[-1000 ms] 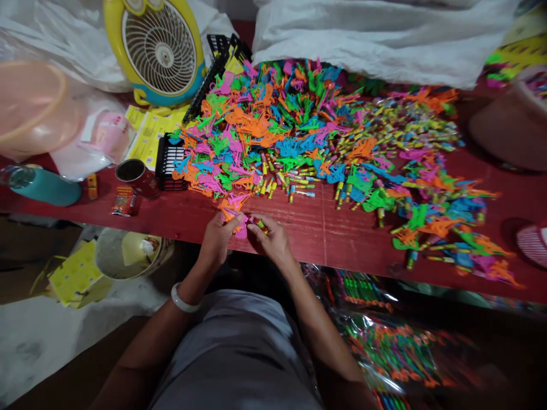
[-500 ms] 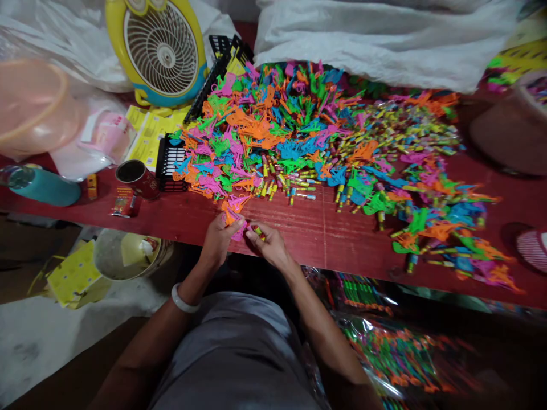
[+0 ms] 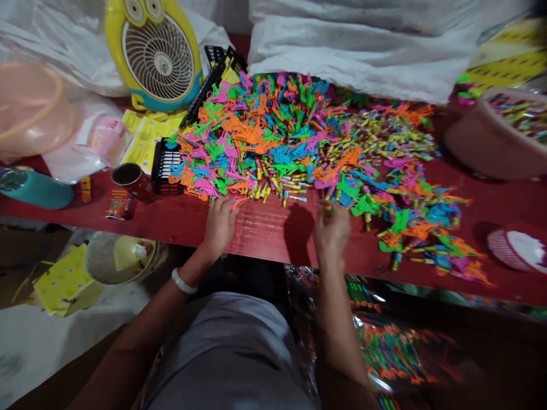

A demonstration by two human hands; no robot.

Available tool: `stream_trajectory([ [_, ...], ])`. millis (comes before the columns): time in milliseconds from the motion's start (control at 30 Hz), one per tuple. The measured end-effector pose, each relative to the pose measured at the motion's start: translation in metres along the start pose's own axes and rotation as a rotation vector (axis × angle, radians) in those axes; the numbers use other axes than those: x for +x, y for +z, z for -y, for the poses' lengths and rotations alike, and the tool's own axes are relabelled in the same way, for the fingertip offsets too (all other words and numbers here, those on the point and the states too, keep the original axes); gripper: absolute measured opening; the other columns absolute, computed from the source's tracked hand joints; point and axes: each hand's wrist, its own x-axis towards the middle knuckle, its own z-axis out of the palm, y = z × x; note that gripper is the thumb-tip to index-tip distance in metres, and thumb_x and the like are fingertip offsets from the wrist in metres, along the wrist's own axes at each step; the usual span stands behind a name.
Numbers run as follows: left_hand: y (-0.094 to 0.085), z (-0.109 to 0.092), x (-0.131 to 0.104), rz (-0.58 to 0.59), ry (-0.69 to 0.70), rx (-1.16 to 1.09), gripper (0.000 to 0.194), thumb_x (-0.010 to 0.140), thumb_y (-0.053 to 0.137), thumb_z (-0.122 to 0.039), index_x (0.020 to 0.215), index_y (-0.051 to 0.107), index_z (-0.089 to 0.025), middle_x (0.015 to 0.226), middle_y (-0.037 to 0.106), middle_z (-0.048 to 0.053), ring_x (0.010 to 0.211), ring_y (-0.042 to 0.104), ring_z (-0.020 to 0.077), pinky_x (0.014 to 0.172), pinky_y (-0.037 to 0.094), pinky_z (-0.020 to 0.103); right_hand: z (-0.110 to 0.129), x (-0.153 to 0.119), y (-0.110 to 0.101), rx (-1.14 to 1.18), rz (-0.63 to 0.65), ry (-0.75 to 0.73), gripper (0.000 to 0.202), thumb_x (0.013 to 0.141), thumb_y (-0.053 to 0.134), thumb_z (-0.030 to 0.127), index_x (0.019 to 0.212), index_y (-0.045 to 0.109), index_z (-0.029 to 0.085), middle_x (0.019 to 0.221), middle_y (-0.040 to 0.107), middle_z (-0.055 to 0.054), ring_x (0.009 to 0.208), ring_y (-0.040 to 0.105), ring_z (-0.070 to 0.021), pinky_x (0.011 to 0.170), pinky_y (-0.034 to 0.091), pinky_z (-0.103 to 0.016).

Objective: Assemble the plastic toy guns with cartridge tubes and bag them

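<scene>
A heap of pink, orange, green and blue plastic pieces (image 3: 248,131) covers the red table (image 3: 265,228). My left hand (image 3: 220,225) rests at the heap's front left edge, its fingertips against pink and orange pieces; whether it grips one is hidden. To the right, my right hand (image 3: 333,225) is over the table's front part with curled fingers. It holds a small yellow-green tube (image 3: 329,208), and a pink and orange piece (image 3: 337,171) lies just beyond its fingers. Small yellow-banded tubes (image 3: 267,191) lie between the hands.
A yellow fan (image 3: 160,60) stands behind a black rack (image 3: 166,165). At left are a dark red can (image 3: 133,182) and a teal bottle (image 3: 38,188). A pink tub (image 3: 482,136) and a striped basket (image 3: 508,247) are at right. A bucket (image 3: 94,259) stands below the table.
My hands have parted: the right moved right to the heap's front edge, the left slightly back to the heap. The pink and orange pieces are no longer held between them. The view shifted slightly.
</scene>
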Motion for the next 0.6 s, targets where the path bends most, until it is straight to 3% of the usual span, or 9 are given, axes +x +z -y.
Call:
stream_trajectory([
  [100,0.007,-0.004,0.013,0.115,0.006,0.284,0.029,0.091,0.058,-0.015,0.119,0.064,-0.012,0.124,0.061,0.019,0.120,0.052,0.0332,0.104,0.041,0.048,0.034,0.009,0.030,-0.095,0.264,0.075,0.029,0.097,0.048,0.032,0.109,0.065,0.013,0.106,0.070,-0.021,0.096,0.065,-0.0308,0.084,0.049,-0.042],
  [200,0.008,-0.004,0.013,0.159,-0.050,0.416,0.026,0.089,0.058,-0.014,0.114,0.066,-0.011,0.116,0.062,0.020,0.115,0.053,0.0352,0.099,0.042,0.049,0.058,0.012,0.047,-0.192,0.449,0.171,0.034,0.094,0.061,0.034,0.120,0.058,0.012,0.111,0.071,-0.022,0.099,0.068,-0.0319,0.082,0.048,-0.039],
  [267,0.005,0.002,0.007,0.145,-0.062,0.409,0.019,0.088,0.060,-0.015,0.105,0.068,-0.015,0.109,0.063,0.018,0.110,0.054,0.0343,0.095,0.043,0.048,0.058,0.012,0.049,-0.219,0.509,0.154,0.032,0.093,0.063,0.032,0.119,0.057,0.012,0.108,0.072,-0.021,0.099,0.069,-0.0315,0.081,0.048,-0.037],
  [367,0.001,0.014,-0.002,0.085,-0.064,0.336,0.009,0.084,0.064,-0.016,0.092,0.067,-0.019,0.105,0.062,0.014,0.105,0.055,0.0327,0.091,0.044,0.048,0.043,0.006,0.045,-0.171,0.460,0.087,0.022,0.095,0.056,0.030,0.110,0.058,0.013,0.103,0.072,-0.021,0.095,0.069,-0.0308,0.080,0.048,-0.037],
  [467,0.000,0.024,-0.005,0.044,-0.115,0.208,0.008,0.080,0.067,-0.014,0.081,0.063,-0.020,0.094,0.063,0.009,0.096,0.057,0.0283,0.088,0.044,0.044,0.033,-0.016,0.045,0.128,0.376,0.076,0.021,0.097,0.049,0.036,0.104,0.054,0.017,0.091,0.070,-0.014,0.081,0.067,-0.0263,0.073,0.049,-0.036],
  [600,0.004,0.027,-0.001,-0.039,-0.269,-0.111,0.013,0.080,0.068,-0.020,0.075,0.056,-0.021,0.080,0.059,0.002,0.082,0.056,0.0209,0.082,0.044,0.037,0.052,-0.069,0.049,0.688,0.529,0.161,0.034,0.094,0.049,0.056,0.105,0.050,0.023,0.068,0.061,0.002,0.052,0.055,-0.0170,0.053,0.044,-0.028],
])
